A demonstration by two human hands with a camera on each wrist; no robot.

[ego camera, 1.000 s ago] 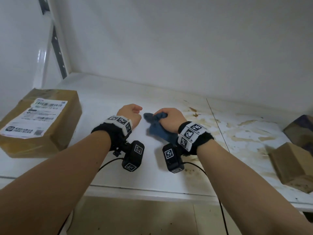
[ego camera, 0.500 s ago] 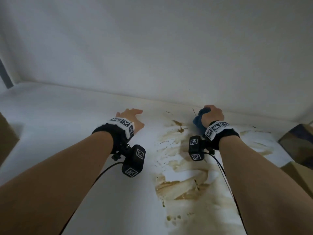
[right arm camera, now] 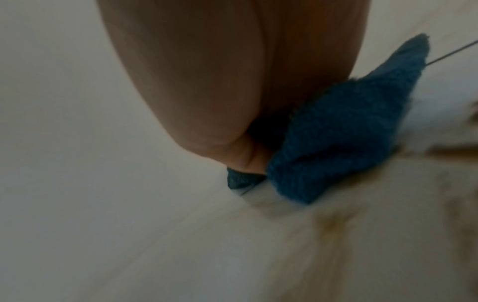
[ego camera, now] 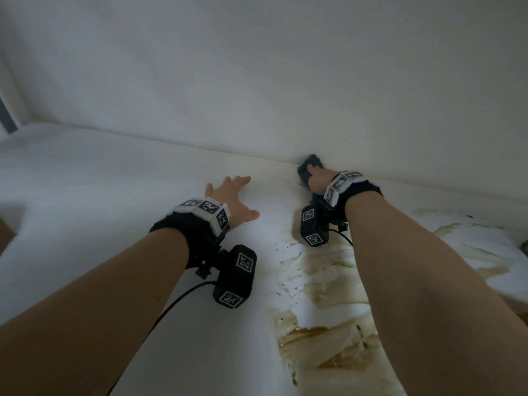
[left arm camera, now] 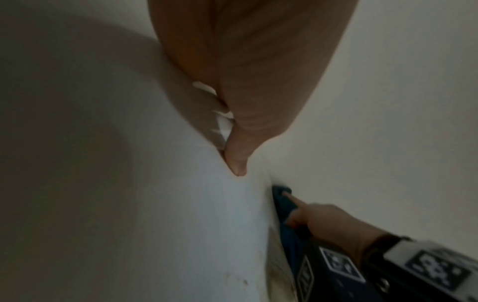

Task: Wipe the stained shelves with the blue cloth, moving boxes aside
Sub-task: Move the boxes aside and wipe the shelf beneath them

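Observation:
My right hand (ego camera: 318, 178) grips the bunched blue cloth (ego camera: 310, 164) and pushes it into the back corner, where the white shelf (ego camera: 114, 195) meets the wall. In the left wrist view its index finger (left arm camera: 292, 199) lies stretched along the blue cloth (left arm camera: 282, 206). From the right wrist, the blue cloth (right arm camera: 349, 143) bulges out under the right hand (right arm camera: 207, 81). My left hand (ego camera: 228, 195) rests flat on the clean part of the shelf, fingers spread and holding nothing. Brown stains (ego camera: 323, 335) smear the shelf in front of the right hand and under the right forearm.
The white back wall (ego camera: 257, 81) stands directly behind the cloth. A sliver of brown box (ego camera: 4, 235) shows at the left edge. More stains (ego camera: 471, 247) spread to the right, where a dark object (ego camera: 525, 247) sits at the frame edge.
My right hand has carried the cloth from mid-shelf back to the wall corner. My left hand has uncurled from a loose fist and now lies spread flat. The view has moved in closer.

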